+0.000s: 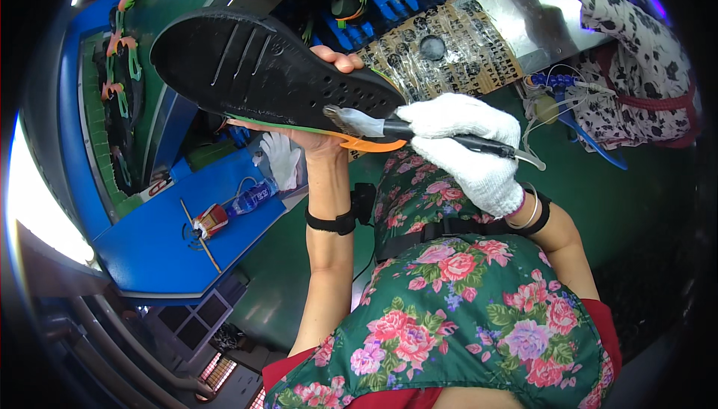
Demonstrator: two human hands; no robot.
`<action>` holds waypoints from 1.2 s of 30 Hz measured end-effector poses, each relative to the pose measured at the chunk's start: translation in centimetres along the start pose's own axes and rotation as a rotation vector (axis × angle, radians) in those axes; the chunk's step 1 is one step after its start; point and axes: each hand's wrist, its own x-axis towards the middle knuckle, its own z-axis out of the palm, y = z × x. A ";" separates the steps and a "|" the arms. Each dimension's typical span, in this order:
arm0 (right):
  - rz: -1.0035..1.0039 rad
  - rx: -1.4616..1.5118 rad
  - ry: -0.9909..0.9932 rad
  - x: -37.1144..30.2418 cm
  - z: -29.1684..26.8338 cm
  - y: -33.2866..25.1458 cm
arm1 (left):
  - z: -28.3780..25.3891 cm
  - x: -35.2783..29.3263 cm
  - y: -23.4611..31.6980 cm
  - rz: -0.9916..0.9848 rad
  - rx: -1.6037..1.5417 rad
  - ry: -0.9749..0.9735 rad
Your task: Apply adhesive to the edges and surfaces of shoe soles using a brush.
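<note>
A black shoe sole [224, 72], edged in orange and green, is held up at the upper left of the head view. My bare left hand [313, 139] grips it from below, with fingertips showing over its far edge. My right hand [465, 139], in a white knitted glove, is closed round a black-handled brush [359, 121]. From the handle's back end runs a clear tube. The bristles are at the inner face of the sole, close to a group of small holes. Wet-looking streaks shine on that face.
On a blue table [164, 259] at left lie a bottle [253, 198], a red container [212, 220], a stick and a white glove [281, 159]. Orange-green shoe parts [116, 91] sit on a green conveyor. Taped cardboard [479, 50] lies ahead; another person's patterned sleeve [617, 23] is at right.
</note>
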 end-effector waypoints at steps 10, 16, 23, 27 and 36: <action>0.038 0.011 -0.031 -1.3 0.1 0.0 | 0.8 0.2 -0.9 0.059 0.051 0.074; 0.061 -0.057 0.070 -1.1 -1.4 -0.1 | 1.1 0.7 -0.9 0.000 0.056 0.050; -0.177 -0.383 -0.059 -1.3 -2.8 -0.6 | 2.3 1.4 -1.2 -0.104 0.115 0.039; 0.311 0.159 -0.059 -1.3 -3.2 -0.7 | 3.0 1.7 -1.7 -0.134 -0.027 0.018; -0.267 -0.413 -0.061 -1.6 -3.0 -0.4 | 2.6 2.3 -0.5 -0.224 0.072 0.038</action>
